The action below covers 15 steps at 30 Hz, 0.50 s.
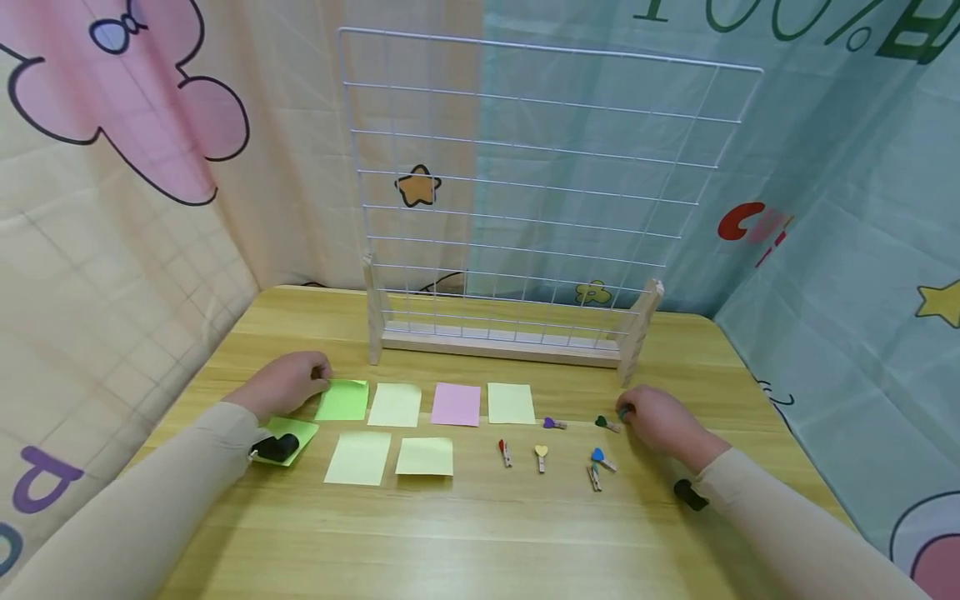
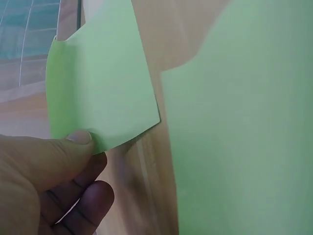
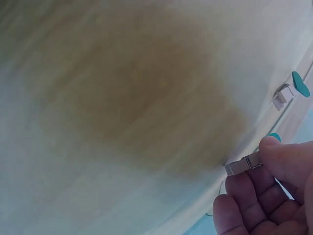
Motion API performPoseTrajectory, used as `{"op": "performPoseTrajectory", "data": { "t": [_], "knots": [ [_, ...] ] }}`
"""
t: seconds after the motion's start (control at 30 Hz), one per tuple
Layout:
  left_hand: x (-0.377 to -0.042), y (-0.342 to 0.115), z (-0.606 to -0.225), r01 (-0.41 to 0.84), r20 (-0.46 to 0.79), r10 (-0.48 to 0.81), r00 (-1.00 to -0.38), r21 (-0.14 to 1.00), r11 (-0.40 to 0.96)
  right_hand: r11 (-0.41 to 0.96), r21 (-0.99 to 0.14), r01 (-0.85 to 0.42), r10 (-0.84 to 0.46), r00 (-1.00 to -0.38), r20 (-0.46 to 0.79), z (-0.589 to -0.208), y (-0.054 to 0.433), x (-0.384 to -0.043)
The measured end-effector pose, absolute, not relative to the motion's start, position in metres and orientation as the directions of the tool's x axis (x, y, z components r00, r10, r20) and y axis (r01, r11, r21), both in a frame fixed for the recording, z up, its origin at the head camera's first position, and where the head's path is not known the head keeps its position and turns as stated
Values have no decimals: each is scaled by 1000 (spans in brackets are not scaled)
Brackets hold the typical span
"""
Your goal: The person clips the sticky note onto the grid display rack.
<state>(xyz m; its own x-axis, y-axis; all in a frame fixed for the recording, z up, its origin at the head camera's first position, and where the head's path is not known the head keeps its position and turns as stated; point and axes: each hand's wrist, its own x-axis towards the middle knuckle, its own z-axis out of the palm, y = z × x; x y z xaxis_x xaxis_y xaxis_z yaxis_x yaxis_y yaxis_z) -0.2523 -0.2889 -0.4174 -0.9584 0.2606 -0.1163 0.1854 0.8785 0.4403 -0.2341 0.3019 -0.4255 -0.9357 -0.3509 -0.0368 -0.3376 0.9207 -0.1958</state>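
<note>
My left hand [image 1: 288, 385] pinches the edge of a bright green sticky note [image 1: 343, 400] at the left of the back row. In the left wrist view the thumb lies on the note [image 2: 107, 73], which curls up from the table. Another green note [image 1: 288, 433] lies below that wrist. My right hand [image 1: 663, 427] holds a small wooden clothespin [image 3: 239, 167] between thumb and fingers; a bit of its teal top shows past the thumb. To its left lies a clothespin with a dark green heart [image 1: 606, 424].
Pale yellow notes [image 1: 394, 405] and a pink note [image 1: 456, 405] lie mid-table. Several heart clothespins, including a purple one [image 1: 553, 423] and a red one [image 1: 505, 453], lie right of them. A white wire grid [image 1: 525, 150] stands behind on a wooden base [image 1: 495, 346].
</note>
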Motion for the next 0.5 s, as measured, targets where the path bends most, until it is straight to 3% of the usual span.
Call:
{"op": "performPoseTrajectory", "data": {
  "t": [0.3,0.5],
  "knots": [
    [-252,-300,-405,206,-38,255,-966,479,853,919,-227,-321,-330,-944,-2,-420,301,-234],
    [-250,-303,-397,203,9,231,-973,516,832,910,-208,-359,-346,-933,94,-418,298,-233]
  ]
}}
